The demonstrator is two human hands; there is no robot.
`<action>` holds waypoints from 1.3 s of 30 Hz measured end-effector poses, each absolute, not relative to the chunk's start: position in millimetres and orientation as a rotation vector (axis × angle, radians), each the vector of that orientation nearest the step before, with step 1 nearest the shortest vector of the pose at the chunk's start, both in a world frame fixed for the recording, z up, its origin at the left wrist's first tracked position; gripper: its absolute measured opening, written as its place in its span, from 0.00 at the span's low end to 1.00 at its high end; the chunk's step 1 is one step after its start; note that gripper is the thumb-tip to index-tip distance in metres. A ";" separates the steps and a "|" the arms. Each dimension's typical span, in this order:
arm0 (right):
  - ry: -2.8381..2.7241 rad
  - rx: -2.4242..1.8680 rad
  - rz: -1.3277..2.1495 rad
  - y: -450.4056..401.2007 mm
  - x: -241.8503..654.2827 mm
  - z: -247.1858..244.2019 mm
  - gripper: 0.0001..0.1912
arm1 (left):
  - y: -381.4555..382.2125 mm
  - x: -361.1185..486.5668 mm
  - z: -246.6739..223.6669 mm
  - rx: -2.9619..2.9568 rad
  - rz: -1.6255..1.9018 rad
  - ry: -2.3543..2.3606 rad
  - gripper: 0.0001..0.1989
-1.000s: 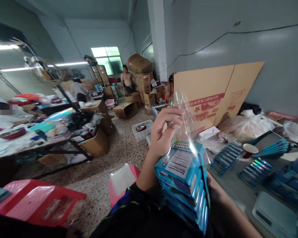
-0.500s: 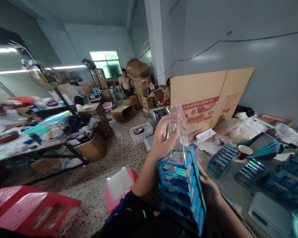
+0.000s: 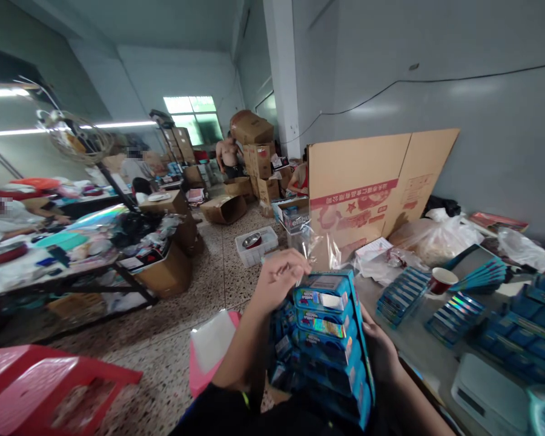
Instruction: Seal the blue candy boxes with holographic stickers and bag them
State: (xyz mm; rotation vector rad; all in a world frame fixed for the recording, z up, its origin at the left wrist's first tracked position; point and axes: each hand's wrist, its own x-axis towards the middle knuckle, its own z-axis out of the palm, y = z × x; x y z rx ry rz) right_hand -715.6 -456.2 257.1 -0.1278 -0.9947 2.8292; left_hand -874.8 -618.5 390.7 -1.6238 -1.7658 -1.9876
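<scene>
Boxes (image 3: pixel 324 339), blue with glinting foil labels, form a leaning stack close against my dark clothing (image 3: pixel 236 412), at five o'clock from the middle of my head view; every other bearing I take from that stack. Clear film (image 3: pixel 322 251) rises crumpled and shiny at its top. I have my left hand (image 3: pixel 281 275) at eleven o'clock, fingers curled beside the film and the stack's upper edge; I cannot tell whether they pinch anything. My right hand (image 3: pixel 381 345) braces the stack's side at three o'clock, fingers mostly hidden, so I cannot tell how far it is closed. On the grey bench (image 3: pixel 431 352), a row of similar boxes (image 3: pixel 402 295) lies at two o'clock, near a red-and-white paper cup (image 3: pixel 442 281); a rainbow-foil row (image 3: pixel 454 318) sits at three. A digital scale (image 3: pixel 490 387) lies between three and four. A large cardboard sheet (image 3: pixel 367 175) stands upright between twelve and one. At eleven, a plastic tub (image 3: pixel 267 254) on the speckled floor (image 3: pixel 211 260) holds a metal bowl (image 3: pixel 252 240).
</scene>
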 end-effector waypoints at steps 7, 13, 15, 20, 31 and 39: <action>-0.990 -0.147 2.841 -456.7 -715.4 243.5 0.27 | -641.0 -868.8 392.3 -1.617 -1.685 -2.203 0.10; -1.055 -0.179 2.815 -458.5 -715.9 248.8 0.30 | -639.0 -869.4 393.2 -1.493 -1.897 -2.283 0.16; -1.076 -0.199 2.812 -458.0 -715.8 248.5 0.30 | -638.0 -868.7 395.3 -1.448 -1.841 -2.356 0.17; -1.104 -0.216 2.819 -457.5 -714.7 248.8 0.31 | -638.8 -868.3 398.1 -1.505 -1.663 -2.481 0.15; -1.071 -0.182 2.803 -457.4 -711.9 252.2 0.29 | -632.8 -866.3 418.0 -1.609 -1.482 -2.475 0.11; -1.008 -0.221 2.790 -457.7 -702.9 257.3 0.30 | -630.6 -874.1 416.8 -1.825 -1.570 -2.384 0.09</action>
